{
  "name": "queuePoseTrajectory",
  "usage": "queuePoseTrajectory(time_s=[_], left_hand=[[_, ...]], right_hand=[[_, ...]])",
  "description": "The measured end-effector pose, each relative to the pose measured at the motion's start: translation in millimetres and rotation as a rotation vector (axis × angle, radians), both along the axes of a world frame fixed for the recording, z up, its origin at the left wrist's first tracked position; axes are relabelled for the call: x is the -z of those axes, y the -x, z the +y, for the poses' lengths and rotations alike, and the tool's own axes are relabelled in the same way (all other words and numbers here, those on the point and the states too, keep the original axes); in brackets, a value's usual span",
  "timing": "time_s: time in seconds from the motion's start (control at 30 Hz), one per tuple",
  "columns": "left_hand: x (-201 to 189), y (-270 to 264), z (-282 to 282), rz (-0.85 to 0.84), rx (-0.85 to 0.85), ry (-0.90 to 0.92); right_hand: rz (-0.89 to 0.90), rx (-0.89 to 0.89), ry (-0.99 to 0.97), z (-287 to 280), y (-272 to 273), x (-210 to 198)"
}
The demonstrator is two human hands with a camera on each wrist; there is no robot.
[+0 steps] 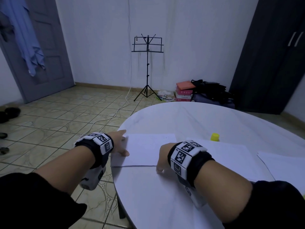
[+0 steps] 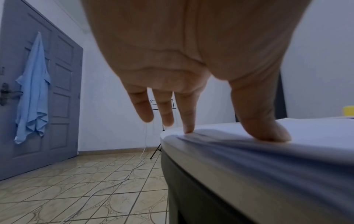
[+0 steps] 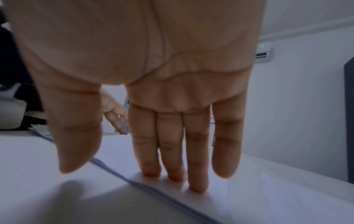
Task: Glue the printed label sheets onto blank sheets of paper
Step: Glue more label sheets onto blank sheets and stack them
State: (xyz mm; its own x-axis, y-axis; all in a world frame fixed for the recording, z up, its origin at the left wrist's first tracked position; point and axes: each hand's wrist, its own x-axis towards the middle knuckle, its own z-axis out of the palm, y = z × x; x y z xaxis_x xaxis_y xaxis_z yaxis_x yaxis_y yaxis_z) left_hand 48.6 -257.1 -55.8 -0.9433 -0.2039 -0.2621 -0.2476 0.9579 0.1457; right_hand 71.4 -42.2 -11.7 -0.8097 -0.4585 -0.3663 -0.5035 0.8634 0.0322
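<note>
I hold the white paper sheet (image 1: 145,149) flat on the round white tabletop (image 1: 206,119), left hand (image 1: 119,142) and right hand (image 1: 162,158) spread with straight fingertips pressing, probably smoothing a glued pair. Next I'd likely need the yellow-capped glue stick (image 1: 215,137) beyond it.

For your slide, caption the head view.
Both hands, left and right, press a sheet flat on the table.
</note>
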Motion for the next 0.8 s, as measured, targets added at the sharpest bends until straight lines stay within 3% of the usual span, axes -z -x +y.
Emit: queuePoseTrajectory(time_s=[0.43,0.67,0.8], left_hand=[[-11,3,5,-0.07,-0.034,0.05],[-10,-11,15,0.096,0.027,-0.017],[-13,-20,11,0.244,-0.114,-0.236]], right_hand=[[-0.024,0.004,0.013,-1,1,1],[-0.018,0.005,-0.001,-4,3,2],[-0.018,0.007,-0.008,-3,5,1]])
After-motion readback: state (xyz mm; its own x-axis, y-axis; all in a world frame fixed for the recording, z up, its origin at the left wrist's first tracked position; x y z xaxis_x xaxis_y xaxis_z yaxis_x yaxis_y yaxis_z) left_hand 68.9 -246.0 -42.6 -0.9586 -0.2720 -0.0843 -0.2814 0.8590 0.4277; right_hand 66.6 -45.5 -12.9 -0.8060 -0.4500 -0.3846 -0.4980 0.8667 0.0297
